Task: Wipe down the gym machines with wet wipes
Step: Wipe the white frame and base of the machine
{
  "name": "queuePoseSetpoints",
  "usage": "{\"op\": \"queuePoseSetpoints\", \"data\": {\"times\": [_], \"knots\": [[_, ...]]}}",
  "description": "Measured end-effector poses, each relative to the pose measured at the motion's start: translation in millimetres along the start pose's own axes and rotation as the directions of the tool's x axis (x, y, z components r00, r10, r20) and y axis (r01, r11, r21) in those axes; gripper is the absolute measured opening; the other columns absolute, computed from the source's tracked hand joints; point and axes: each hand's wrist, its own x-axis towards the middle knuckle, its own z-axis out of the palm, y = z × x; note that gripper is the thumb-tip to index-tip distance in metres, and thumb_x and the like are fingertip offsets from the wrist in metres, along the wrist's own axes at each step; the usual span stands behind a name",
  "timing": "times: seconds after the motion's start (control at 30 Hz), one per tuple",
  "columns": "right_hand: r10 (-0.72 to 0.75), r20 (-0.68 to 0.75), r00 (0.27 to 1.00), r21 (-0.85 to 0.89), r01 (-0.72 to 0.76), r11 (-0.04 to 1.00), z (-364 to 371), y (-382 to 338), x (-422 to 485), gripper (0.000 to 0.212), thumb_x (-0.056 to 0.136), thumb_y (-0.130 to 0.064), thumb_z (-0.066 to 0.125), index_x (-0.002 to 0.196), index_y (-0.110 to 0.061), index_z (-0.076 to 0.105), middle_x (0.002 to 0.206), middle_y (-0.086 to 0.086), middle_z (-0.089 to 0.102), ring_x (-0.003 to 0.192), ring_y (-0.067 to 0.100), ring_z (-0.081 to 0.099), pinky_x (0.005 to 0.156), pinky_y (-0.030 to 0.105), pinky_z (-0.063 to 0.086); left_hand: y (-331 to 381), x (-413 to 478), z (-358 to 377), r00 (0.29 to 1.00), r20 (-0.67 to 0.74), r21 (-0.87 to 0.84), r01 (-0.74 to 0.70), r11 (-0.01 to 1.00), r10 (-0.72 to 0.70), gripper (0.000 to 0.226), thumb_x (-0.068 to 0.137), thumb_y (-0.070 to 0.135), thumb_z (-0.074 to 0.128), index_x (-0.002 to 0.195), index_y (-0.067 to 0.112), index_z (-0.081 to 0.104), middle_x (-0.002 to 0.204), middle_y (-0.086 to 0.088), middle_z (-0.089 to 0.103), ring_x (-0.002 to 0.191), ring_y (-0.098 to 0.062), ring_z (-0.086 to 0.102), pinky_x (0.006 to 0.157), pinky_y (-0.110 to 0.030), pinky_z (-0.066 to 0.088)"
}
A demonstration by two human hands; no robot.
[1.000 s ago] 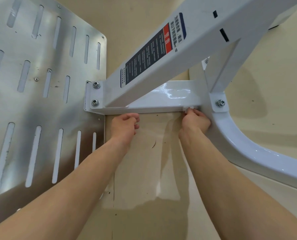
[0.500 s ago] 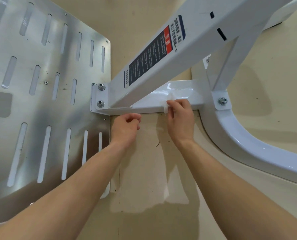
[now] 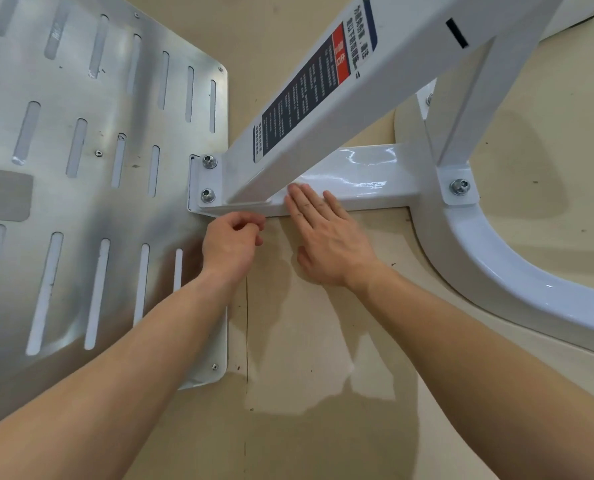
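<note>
The right hand (image 3: 330, 237) lies flat, its grip wide, with straight fingers (image 3: 306, 206) pressed on the front edge of a glossy white painted metal crossbar (image 3: 368, 178) of the gym machine. Whether a wipe lies under them cannot be told. The left hand (image 3: 233, 237) is just beside it, near the crossbar's front edge, its grip narrow, the fingers curled in to the thumb with nothing showing between them.

A sloping white square-section beam (image 3: 375, 81), matt and lightly scuffed, meets the crossbar at a flat bracket fixed by two silver hex bolts (image 3: 209, 161). The beam carries a long dark navy label (image 3: 309, 84) with a red block and white Chinese writing, too small to read. On the right a third bolt (image 3: 460, 186) joins the crossbar to a smooth, shiny curved white tube leg (image 3: 496, 271).

A brushed silver metal plate (image 3: 98, 168), cut with rows of rounded slots and marked with dark specks, lies left of the bracket. All rests on a beige floor (image 3: 306, 341) with a thin dark seam.
</note>
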Motion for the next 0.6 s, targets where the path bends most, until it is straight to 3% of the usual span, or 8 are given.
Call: {"op": "queuePoseSetpoints", "data": {"times": [0.1, 0.2, 0.3, 0.4, 0.47, 0.53, 0.6], "knots": [[-0.012, 0.031, 0.999, -0.021, 0.012, 1.000, -1.3, 12.5, -4.7, 0.085, 0.089, -0.030, 0.043, 0.160, -0.010, 0.001, 0.168, 0.006, -0.007, 0.154, 0.020, -0.009, 0.125, 0.042, -0.006, -2.6, -0.5, 0.2, 1.000, -0.002, 0.003, 0.010, 1.000, -0.010, 0.025, 0.091, 0.009, 0.055, 0.089, 0.024, 0.074, 0.090, 0.006, 0.073, 0.077, -0.013, 0.067, 0.085, -0.038, 0.057], [0.206, 0.027, 0.978, 0.033, -0.207, 0.978, -3.5, 37.0, -21.9, 0.084, 0.090, -0.022, 0.045, 0.159, -0.007, 0.000, 0.167, 0.008, -0.009, 0.154, 0.022, -0.009, 0.125, 0.040, -0.006, -3.4, -2.2, 6.2, 1.000, 0.019, 0.005, 0.020, 1.000, -0.020, 0.025, 0.092, 0.010, 0.054, 0.090, 0.026, 0.074, 0.094, -0.002, 0.074, 0.083, -0.017, 0.068, 0.084, -0.038, 0.056], [0.440, -0.021, 0.898, 0.063, -0.438, 0.897, -3.2, 59.1, -43.1, 0.080, 0.089, -0.015, 0.044, 0.158, -0.001, 0.006, 0.167, 0.014, -0.002, 0.155, 0.026, -0.002, 0.125, 0.040, 0.001, -1.7, -5.1, 13.5, 0.999, 0.044, 0.011, 0.020, 1.000, -0.020, 0.025, 0.092, 0.010, 0.054, 0.092, 0.025, 0.073, 0.097, -0.004, 0.074, 0.085, -0.017, 0.068, 0.084, -0.038, 0.056], [0.547, -0.001, 0.837, 0.086, -0.545, 0.834, -7.1, 55.9, -37.6, 0.083, 0.088, -0.017, 0.047, 0.157, 0.003, 0.005, 0.166, 0.019, -0.001, 0.155, 0.031, 0.000, 0.125, 0.040, 0.002, -1.1, -6.2, 17.7, 0.998, 0.064, 0.011, 0.014, 1.000, -0.015, 0.025, 0.092, 0.009, 0.054, 0.088, 0.026, 0.073, 0.094, -0.002, 0.074, 0.083, -0.016, 0.067, 0.083, -0.036, 0.055], [0.473, 0.034, 0.881, 0.119, -0.473, 0.873, -12.3, 41.2, -22.6, 0.085, 0.088, -0.019, 0.047, 0.157, 0.002, 0.001, 0.166, 0.019, -0.005, 0.154, 0.031, -0.005, 0.126, 0.042, 0.001, -0.8, -6.4, 18.4, 0.998, 0.068, 0.018, 0.014, 1.000, -0.015, 0.025, 0.091, 0.010, 0.054, 0.088, 0.026, 0.073, 0.094, -0.002, 0.074, 0.083, -0.016, 0.068, 0.083, -0.036, 0.055], [0.265, 0.057, 0.963, 0.122, -0.270, 0.955, -15.6, 22.1, -6.1, 0.083, 0.089, -0.017, 0.041, 0.158, -0.002, -0.003, 0.166, 0.014, -0.011, 0.154, 0.027, -0.011, 0.126, 0.042, -0.002, 0.4, -5.1, 17.5, 0.998, 0.062, 0.023, 0.009, 1.000, -0.011, 0.025, 0.091, 0.010, 0.054, 0.089, 0.026, 0.073, 0.093, -0.001, 0.074, 0.086, -0.018, 0.070, 0.083, -0.036, 0.055], [0.102, 0.066, 0.993, 0.139, -0.110, 0.984, -16.2, 8.2, 5.3, 0.081, 0.090, -0.021, 0.038, 0.159, -0.007, -0.003, 0.167, 0.010, -0.012, 0.154, 0.022, -0.013, 0.125, 0.039, -0.005, 1.5, -4.0, 14.3, 0.999, 0.041, 0.020, 0.004, 1.000, -0.005, 0.024, 0.092, 0.010, 0.055, 0.091, 0.025, 0.073, 0.093, 0.001, 0.074, 0.084, -0.016, 0.070, 0.081, -0.031, 0.055]]}}
